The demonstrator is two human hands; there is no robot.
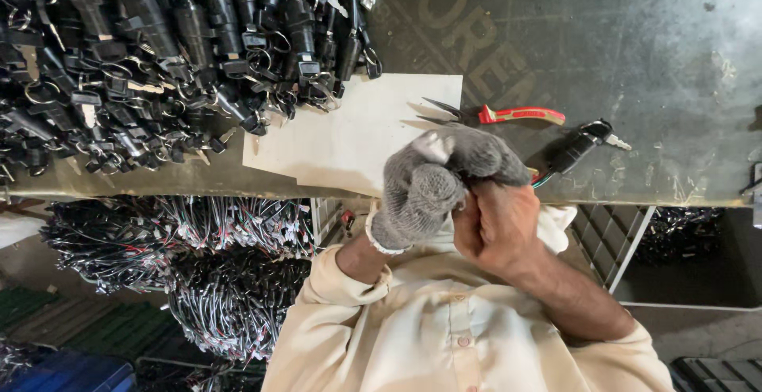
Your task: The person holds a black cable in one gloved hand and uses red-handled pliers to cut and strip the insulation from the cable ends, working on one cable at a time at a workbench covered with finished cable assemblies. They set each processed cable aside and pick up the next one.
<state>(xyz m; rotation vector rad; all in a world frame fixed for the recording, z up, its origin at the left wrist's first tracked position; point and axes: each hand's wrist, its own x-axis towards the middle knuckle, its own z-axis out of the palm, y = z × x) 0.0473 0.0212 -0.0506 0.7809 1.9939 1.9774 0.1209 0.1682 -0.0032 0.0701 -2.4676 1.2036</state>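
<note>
A heap of black ignition-switch assemblies with keys and metal rings [159, 51] fills the bench's left end, with bundles of thin multicoloured wire harnesses [198, 273] hanging below it. A white rectangular card [341, 138] lies on the grey metal bench [635, 59]. The left hand [432, 182], in a grey knitted glove, is closed in a fist against the bare right hand [496, 225], also clenched; what they grip is hidden. Beyond lie red-handled snips [508, 113], then a black switch with key and coloured wires [578, 146]
</note>
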